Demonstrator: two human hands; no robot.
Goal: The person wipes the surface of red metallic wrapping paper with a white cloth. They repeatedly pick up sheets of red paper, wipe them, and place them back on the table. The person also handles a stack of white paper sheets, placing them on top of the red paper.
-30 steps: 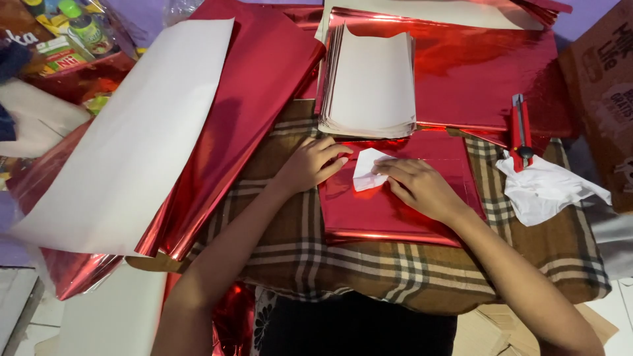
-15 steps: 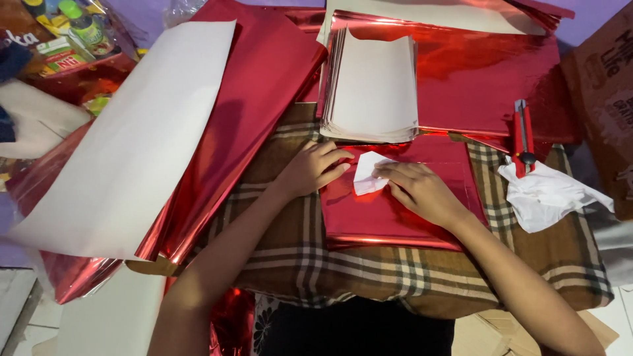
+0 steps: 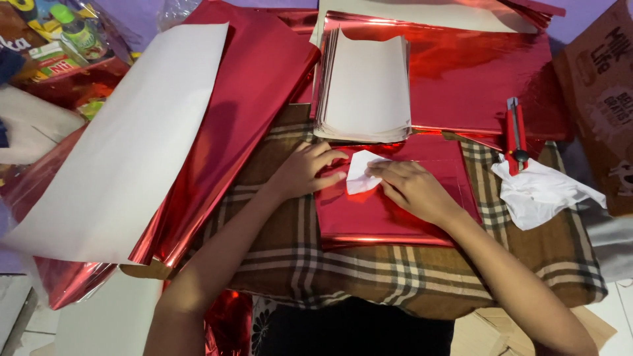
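Observation:
A shiny red foil sheet (image 3: 389,217) lies flat on a brown plaid cushion (image 3: 395,277). My left hand (image 3: 304,169) presses on the sheet's left upper edge, fingers spread. My right hand (image 3: 412,188) rests on the sheet and pinches a small crumpled white piece of paper (image 3: 359,177) against the foil. The two hands nearly meet at that paper. Just beyond my hands sits a stack of white-backed cut sheets (image 3: 366,89).
Large red foil rolls with white backing (image 3: 165,132) spread across the left. A red utility knife (image 3: 515,132) and crumpled white tissue (image 3: 541,191) lie at right, beside a brown cardboard box (image 3: 600,99). Bottles and packets (image 3: 59,39) sit at the far left.
My right hand has slid slightly left over the small white paper, covering more of it. My left hand stays on the foil's edge.

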